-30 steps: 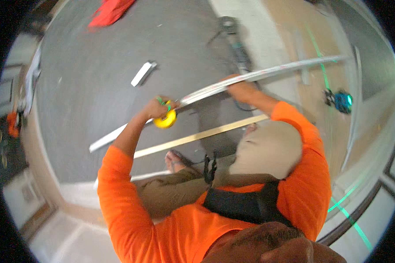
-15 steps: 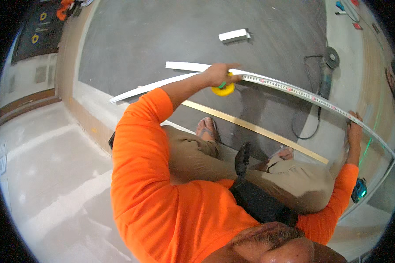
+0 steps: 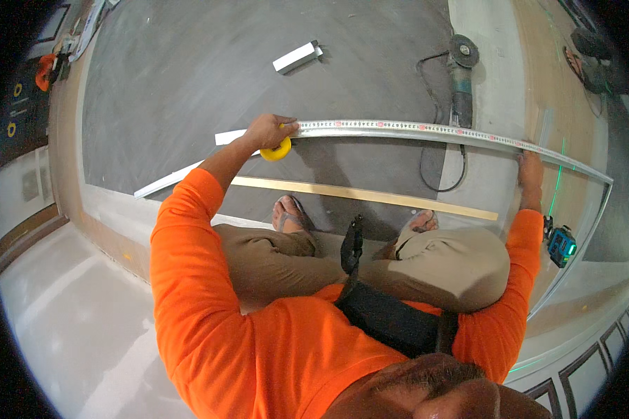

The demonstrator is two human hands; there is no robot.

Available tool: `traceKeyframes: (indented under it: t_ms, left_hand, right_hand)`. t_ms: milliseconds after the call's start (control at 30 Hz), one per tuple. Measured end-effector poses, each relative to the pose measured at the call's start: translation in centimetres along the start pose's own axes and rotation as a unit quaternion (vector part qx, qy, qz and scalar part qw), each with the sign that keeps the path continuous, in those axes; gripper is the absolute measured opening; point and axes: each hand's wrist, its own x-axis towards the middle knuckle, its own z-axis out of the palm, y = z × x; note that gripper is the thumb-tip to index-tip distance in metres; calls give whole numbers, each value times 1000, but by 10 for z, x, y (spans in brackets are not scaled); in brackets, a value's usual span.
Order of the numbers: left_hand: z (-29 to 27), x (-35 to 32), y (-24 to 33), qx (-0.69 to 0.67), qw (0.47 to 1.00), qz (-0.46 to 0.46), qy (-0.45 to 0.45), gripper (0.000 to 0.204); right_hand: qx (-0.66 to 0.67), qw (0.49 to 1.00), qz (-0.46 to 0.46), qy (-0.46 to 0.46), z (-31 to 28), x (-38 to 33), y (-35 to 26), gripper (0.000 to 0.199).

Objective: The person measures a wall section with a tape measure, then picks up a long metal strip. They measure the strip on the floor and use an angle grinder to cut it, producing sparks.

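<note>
A long white metal strip (image 3: 234, 136) runs across in front of me, bending at the far right into another length that comes back toward me. Along it lies the printed blade (image 3: 398, 126) of a tape measure. My left hand (image 3: 267, 133) is closed near the strip's left end, with a round yellow part (image 3: 276, 149) of the tape measure showing beneath the fingers. Further right, my right hand (image 3: 531, 173) grips the strip from the near side, its fingertips partly hidden behind strip and blade.
An angle grinder (image 3: 461, 84) with a cord lies beyond the strip. A short white metal offcut (image 3: 297, 58) rests on the grey board (image 3: 189, 77). Nearer are a wooden batten (image 3: 363, 197), my sandalled feet and, at right, a teal laser level (image 3: 561, 246) casting green lines.
My view has shifted, so most things sit further left in the picture. The strip and tape blade appear more level; both hands keep their hold.
</note>
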Motion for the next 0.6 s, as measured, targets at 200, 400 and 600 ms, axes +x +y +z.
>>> traceKeyframes:
  t_ms: [200,400,600]
  left_hand:
    - [-3,-9,12,37,999,-20,-17,48]
    - [3,2,-1,22,999,-23,-29,51]
    - [7,7,-11,3,999,-6,-32,53]
  right_hand:
    - [67,943,321,-55,-19,-8,-46,57]
    - [79,941,314,101,-38,-27,-76,57]
    - [188,970,-77,137,-90,24,-177,62]
